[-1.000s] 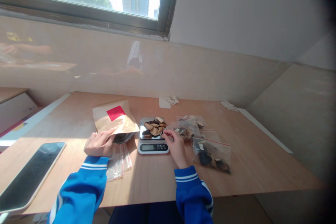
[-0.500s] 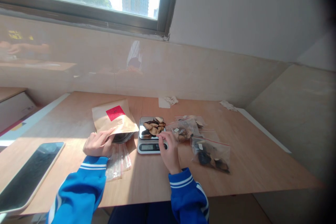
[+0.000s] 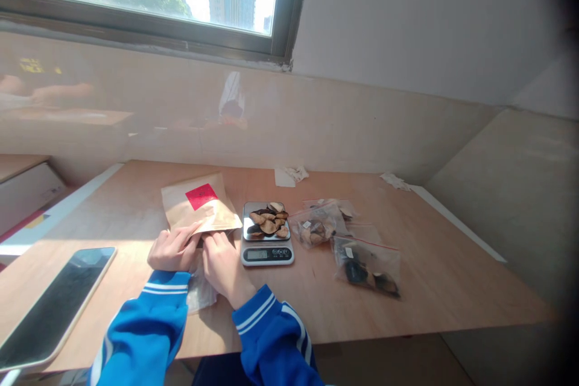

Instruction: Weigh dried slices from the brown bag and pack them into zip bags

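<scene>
A brown paper pouch (image 3: 199,208) with a red label lies on the wooden table (image 3: 429,277). My left hand (image 3: 172,250) rests at its near open edge, fingers flat and together. My right hand (image 3: 222,265) lies beside it, fingers reaching to the pouch mouth over a stack of clear zip bags (image 3: 199,292). Right of the hands stands a small digital scale (image 3: 266,240) carrying several dried brown slices (image 3: 269,220). Whether either hand grips anything is not visible.
Three clear zip bags with dried slices lie right of the scale, the nearest one (image 3: 367,265) with a red seal. A phone (image 3: 54,301) lies at the left front edge. Crumpled paper scraps (image 3: 289,175) sit by the wall.
My right hand left the scale and moved left across the table to the pouch mouth, beside my left hand. My left hand has stayed in place.
</scene>
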`<state>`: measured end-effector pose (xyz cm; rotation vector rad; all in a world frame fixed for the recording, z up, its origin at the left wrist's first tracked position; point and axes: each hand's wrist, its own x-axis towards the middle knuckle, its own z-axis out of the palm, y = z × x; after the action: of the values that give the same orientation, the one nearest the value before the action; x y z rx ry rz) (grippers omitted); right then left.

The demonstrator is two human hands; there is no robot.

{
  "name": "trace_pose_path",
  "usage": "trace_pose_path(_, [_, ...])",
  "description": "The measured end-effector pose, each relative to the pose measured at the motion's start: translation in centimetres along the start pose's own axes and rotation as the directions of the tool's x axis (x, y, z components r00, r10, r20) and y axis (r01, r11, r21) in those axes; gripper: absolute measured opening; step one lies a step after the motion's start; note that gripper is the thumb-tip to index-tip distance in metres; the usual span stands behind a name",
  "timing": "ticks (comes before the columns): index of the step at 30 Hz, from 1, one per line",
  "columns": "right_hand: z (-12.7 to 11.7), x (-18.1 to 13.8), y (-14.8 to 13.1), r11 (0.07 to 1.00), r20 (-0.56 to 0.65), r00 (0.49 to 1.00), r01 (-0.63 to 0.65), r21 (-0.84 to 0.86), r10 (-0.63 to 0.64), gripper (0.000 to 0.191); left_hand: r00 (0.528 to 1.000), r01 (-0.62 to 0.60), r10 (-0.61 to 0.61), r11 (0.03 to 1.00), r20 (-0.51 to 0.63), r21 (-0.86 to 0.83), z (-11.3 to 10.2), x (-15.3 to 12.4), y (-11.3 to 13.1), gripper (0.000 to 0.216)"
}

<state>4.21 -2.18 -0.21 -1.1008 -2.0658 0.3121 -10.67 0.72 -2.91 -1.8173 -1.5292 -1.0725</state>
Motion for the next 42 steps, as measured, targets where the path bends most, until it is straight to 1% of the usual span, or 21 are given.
trace_pose_path(1, [0.0, 0.1, 0.0, 1.0, -0.004, 1.0, 0.002, 0.015, -0.002, 0.034, 1.0, 0.024, -0.024, 0.999, 0.002, 0.023, 0.2, 0.0, -0.1, 0.023])
trace_pose_path(3, [0.1, -0.1, 0.3, 0.997, -0.016, 1.0, 0.023, 0.076, -0.022, 0.036, 0.992, 0.128, -0.128, 0.989, 0.0, 0.069, 0.8, 0.1, -0.1, 0.023])
trace_pose_path(6, [0.1, -1.6, 0.7, 0.987, -0.026, 0.999, 0.03, 0.156, -0.026, 0.044, 0.957, 0.288, -0.29, 0.954, 0.018, 0.09, 1.6, 0.3, -0.1, 0.024])
trace_pose_path(8, [0.1, -2.9, 0.9, 0.982, -0.027, 1.0, 0.009, 0.187, -0.004, 0.046, 0.932, 0.347, -0.354, 0.933, 0.073, 0.094, 2.0, 0.4, 0.0, 0.027])
trace_pose_path(10, [0.0, -4.2, 0.9, 0.978, -0.029, 0.999, -0.013, 0.207, 0.019, 0.045, 0.922, 0.36, -0.368, 0.929, 0.115, 0.089, 2.2, 0.5, 0.1, 0.029])
trace_pose_path(13, [-0.4, -5.8, 0.9, 0.969, -0.038, 0.996, -0.063, 0.239, 0.075, 0.039, 0.94, 0.326, -0.327, 0.945, 0.098, 0.026, 1.6, 1.0, 0.6, 0.031])
trace_pose_path(16, [-0.9, -6.9, 0.9, 0.96, -0.039, 0.991, -0.116, 0.253, 0.13, 0.034, 0.959, 0.28, -0.278, 0.958, 0.045, -0.058, -0.2, 1.2, 1.2, 0.035])
trace_pose_path(17, [-1.1, -7.2, 0.9, 0.959, -0.042, 0.989, -0.126, 0.253, 0.141, 0.034, 0.966, 0.255, -0.249, 0.963, 0.072, -0.092, -0.9, 0.9, 1.4, 0.037])
trace_pose_path(18, [-1.3, -7.4, 0.9, 0.959, -0.045, 0.988, -0.131, 0.252, 0.147, 0.034, 0.968, 0.23, -0.212, 0.964, 0.135, -0.131, -1.5, 0.4, 1.4, 0.037])
trace_pose_path(19, [-1.4, -7.6, 1.0, 0.958, -0.048, 0.987, -0.135, 0.251, 0.152, 0.035, 0.959, 0.196, -0.152, 0.965, 0.239, -0.174, -2.0, -0.2, 1.4, 0.035])
trace_pose_path(20, [-1.6, -7.7, 1.0, 0.958, -0.052, 0.986, -0.14, 0.251, 0.158, 0.035, 0.929, 0.157, -0.084, 0.971, 0.36, -0.179, -2.3, -1.1, 1.3, 0.031])
trace_pose_path(22, [-1.8, -7.9, 1.0, 0.955, -0.059, 0.983, -0.152, 0.255, 0.172, 0.036, 0.871, 0.106, -0.01, 0.98, 0.492, -0.169, -2.5, -3.2, 1.0, 0.035])
trace_pose_path(25, [-2.0, -7.9, 1.0, 0.95, -0.069, 0.981, -0.157, 0.271, 0.181, 0.036, 0.836, 0.018, 0.06, 0.991, 0.545, -0.135, -1.9, -6.3, 0.6, 0.048])
trace_pose_path(27, [-2.1, -7.8, 1.0, 0.948, -0.067, 0.981, -0.159, 0.275, 0.184, 0.035, 0.812, -0.001, 0.082, 0.99, 0.578, -0.14, -1.6, -7.4, 0.3, 0.048])
trace_pose_path(29, [-2.3, -7.8, 0.9, 0.944, -0.066, 0.978, -0.171, 0.282, 0.196, 0.033, 0.795, 0.017, 0.075, 0.989, 0.602, -0.146, -1.6, -7.7, 0.2, 0.048])
trace_pose_path(32, [-2.5, -7.9, 0.8, 0.924, -0.092, 0.968, -0.192, 0.332, 0.234, 0.032, 0.808, 0.047, 0.068, 0.983, 0.585, -0.179, -2.5, -7.1, 0.7, 0.046])
trace_pose_path(34, [-2.4, -7.9, 0.8, 0.896, -0.121, 0.952, -0.216, 0.387, 0.282, 0.029, 0.851, 0.047, 0.091, 0.968, 0.518, -0.248, -3.3, -6.3, 1.6, 0.044])
trace_pose_path(36, [-2.3, -7.9, 0.6, 0.843, -0.136, 0.919, -0.27, 0.465, 0.369, 0.024, 0.915, 0.063, 0.076, 0.943, 0.397, -0.326, -4.3, -5.4, 2.9, 0.043])
trace_pose_path(37, [-2.3, -7.9, 0.4, 0.8, -0.127, 0.897, -0.305, 0.517, 0.424, 0.022, 0.931, 0.068, 0.071, 0.931, 0.358, -0.359, -4.8, -4.9, 3.6, 0.043])
trace_pose_path(39, [-2.4, -7.6, 0.0, 0.683, -0.081, 0.852, -0.355, 0.638, 0.518, 0.024, 0.94, 0.054, 0.104, 0.896, 0.326, -0.44, -5.8, -4.0, 5.1, 0.047])
trace_pose_path(42, [-2.9, -6.9, -0.6, 0.503, -0.019, 0.823, -0.329, 0.799, 0.568, 0.03, 0.947, 0.06, 0.119, 0.848, 0.299, -0.526, -6.6, -3.0, 7.1, 0.048])
